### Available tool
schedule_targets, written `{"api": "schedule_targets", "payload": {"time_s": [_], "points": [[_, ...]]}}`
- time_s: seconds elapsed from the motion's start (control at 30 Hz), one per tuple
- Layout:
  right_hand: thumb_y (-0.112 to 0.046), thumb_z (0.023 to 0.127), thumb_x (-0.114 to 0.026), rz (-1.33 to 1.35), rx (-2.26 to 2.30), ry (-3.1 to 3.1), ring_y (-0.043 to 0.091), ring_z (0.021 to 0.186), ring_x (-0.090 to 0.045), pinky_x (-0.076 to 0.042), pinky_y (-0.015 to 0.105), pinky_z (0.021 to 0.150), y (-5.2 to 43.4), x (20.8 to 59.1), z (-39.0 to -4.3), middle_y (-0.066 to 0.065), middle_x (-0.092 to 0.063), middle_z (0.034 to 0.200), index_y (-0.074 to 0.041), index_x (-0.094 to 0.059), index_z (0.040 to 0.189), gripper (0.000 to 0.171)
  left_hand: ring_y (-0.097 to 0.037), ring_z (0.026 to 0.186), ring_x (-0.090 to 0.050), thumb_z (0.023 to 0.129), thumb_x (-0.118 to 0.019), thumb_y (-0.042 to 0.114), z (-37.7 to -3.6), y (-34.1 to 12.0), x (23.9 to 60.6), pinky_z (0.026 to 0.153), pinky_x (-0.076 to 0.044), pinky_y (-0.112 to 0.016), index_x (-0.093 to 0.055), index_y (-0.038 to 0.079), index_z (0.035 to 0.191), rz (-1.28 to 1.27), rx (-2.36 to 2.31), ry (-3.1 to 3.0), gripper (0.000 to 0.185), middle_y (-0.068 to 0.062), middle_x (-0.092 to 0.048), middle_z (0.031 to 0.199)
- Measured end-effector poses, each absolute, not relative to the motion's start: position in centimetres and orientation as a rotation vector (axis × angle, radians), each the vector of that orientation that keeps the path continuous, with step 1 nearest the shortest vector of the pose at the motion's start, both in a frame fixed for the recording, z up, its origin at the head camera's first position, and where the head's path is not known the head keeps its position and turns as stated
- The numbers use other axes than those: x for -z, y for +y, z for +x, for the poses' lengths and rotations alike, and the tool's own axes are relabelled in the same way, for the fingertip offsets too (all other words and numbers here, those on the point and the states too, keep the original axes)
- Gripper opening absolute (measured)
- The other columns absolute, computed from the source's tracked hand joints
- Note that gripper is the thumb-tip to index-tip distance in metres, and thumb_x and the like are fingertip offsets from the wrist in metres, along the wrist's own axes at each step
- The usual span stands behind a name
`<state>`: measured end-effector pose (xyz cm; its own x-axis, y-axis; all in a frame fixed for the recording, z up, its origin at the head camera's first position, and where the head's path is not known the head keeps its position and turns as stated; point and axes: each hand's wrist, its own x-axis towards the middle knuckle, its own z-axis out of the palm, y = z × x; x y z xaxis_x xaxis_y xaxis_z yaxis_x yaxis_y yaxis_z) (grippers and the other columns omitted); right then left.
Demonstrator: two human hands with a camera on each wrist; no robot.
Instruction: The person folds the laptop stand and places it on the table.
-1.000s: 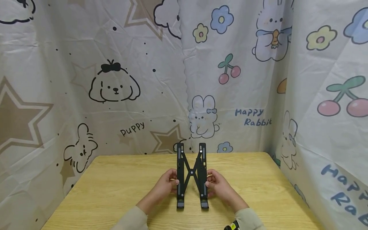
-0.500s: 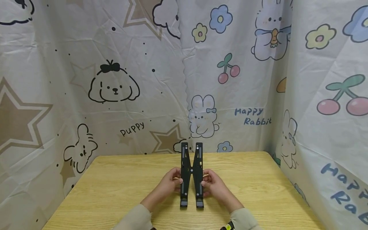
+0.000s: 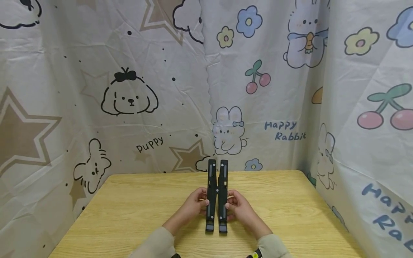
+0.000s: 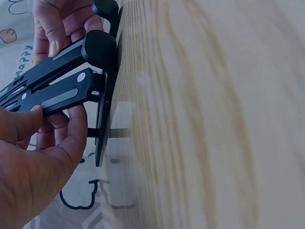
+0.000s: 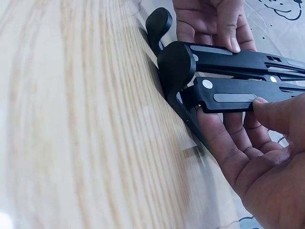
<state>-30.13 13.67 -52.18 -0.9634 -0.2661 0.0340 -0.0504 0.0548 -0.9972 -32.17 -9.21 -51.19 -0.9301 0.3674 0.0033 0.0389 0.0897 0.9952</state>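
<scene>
A black folding laptop stand (image 3: 211, 208) stands upright in the middle of the wooden table, its two long arms drawn close together with a narrow gap between them. My left hand (image 3: 196, 202) pinches the left arm, thumb on top and fingers curled beneath. On the other side my right hand (image 3: 238, 205) grips the right arm the same way. Grey pads and round rivets show along both arms of the laptop stand (image 4: 59, 98) in the left wrist view. Hooked feet of the stand (image 5: 176, 67) rest at the table surface in the right wrist view.
The light wooden table (image 3: 138, 208) stretches out on both sides of the stand. A cartoon-printed curtain (image 3: 180, 100) hangs right behind the table's far edge and along its sides. A dark band (image 3: 255, 253) shows at the right sleeve.
Both hands have moved toward each other, folding the stand's two arms from a wide X into a nearly parallel pair. Both hands keep their grip throughout.
</scene>
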Motion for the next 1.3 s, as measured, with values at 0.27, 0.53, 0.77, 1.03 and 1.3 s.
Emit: {"api": "schedule_targets", "payload": {"time_s": [0.27, 0.53, 0.77, 1.03, 1.3], "points": [[0.002, 0.103, -0.052, -0.322, 2.017, 2.172, 0.025, 0.086, -0.068, -0.062, 0.049, 0.068, 13.5, 52.4, -30.2, 0.016, -0.059, 0.105, -0.006, -0.051, 0.132, 0.029, -0.022, 0.092, -0.064, 0.104, -0.053, -0.001, -32.2, -8.4, 51.2, 0.075, -0.062, -0.045, -0.056, 0.006, 0.126, 0.41, -1.919, 2.135, 0.024, -0.014, -0.058, 0.111], [0.002, 0.103, -0.053, -0.331, 2.005, 2.18, 0.024, 0.085, -0.067, -0.063, 0.049, 0.069, 13.3, 52.3, -30.2, 0.015, -0.057, 0.104, -0.006, -0.051, 0.132, 0.03, -0.022, 0.095, -0.063, 0.103, -0.052, -0.003, -32.1, -8.2, 51.3, 0.077, -0.062, -0.044, -0.056, 0.006, 0.125, 0.409, -1.927, 2.117, 0.024, -0.014, -0.058, 0.111], [0.002, 0.103, -0.053, -0.309, 2.002, 2.173, 0.024, 0.086, -0.068, -0.063, 0.047, 0.069, 13.3, 52.3, -30.3, 0.015, -0.06, 0.104, -0.007, -0.052, 0.131, 0.03, -0.023, 0.094, -0.064, 0.103, -0.053, -0.001, -31.9, -8.1, 51.2, 0.077, -0.062, -0.043, -0.056, 0.006, 0.127, 0.377, -1.938, 2.113, 0.024, -0.014, -0.057, 0.111], [0.002, 0.1, -0.058, -0.309, 1.984, 2.208, 0.023, 0.085, -0.069, -0.063, 0.048, 0.071, 13.7, 52.2, -30.6, 0.014, -0.062, 0.102, -0.004, -0.055, 0.13, 0.03, -0.021, 0.093, -0.062, 0.102, -0.057, 0.001, -31.3, -7.8, 51.5, 0.077, -0.062, -0.042, -0.058, 0.003, 0.127, 0.297, -2.012, 2.118, 0.025, -0.012, -0.059, 0.109], [0.0, 0.097, -0.066, -0.395, 1.845, 2.312, 0.024, 0.084, -0.069, -0.062, 0.047, 0.073, 14.6, 51.3, -31.2, 0.011, -0.067, 0.098, -0.002, -0.059, 0.125, 0.029, -0.022, 0.094, -0.062, 0.101, -0.062, 0.003, -30.7, -7.9, 51.5, 0.079, -0.062, -0.044, -0.06, 0.001, 0.128, 0.285, -2.0, 2.167, 0.027, -0.013, -0.06, 0.108]]}}
